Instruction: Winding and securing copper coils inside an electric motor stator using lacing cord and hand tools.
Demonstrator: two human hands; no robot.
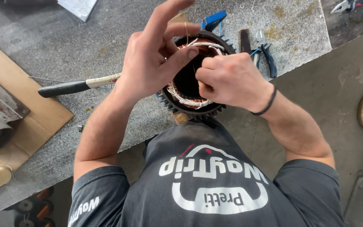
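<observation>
Motor stator (190, 98) sat at the bench (106, 38) edge just in front of the chest, bore facing up. Left hand (154, 54) was over its left rim, thumb and a finger pinching a thin cord (186, 30) running up and away. Right hand (227, 80) was a closed fist on the right rim, nearer the copper winding (181, 97); couldn't tell what it held. Pliers (267, 56) lay beyond, to the right

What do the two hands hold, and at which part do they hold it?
Both hands work at the stator. The left hand pinches a thin cord at its top winding; the right hand grips inside the bore, exact hold hidden.
</observation>
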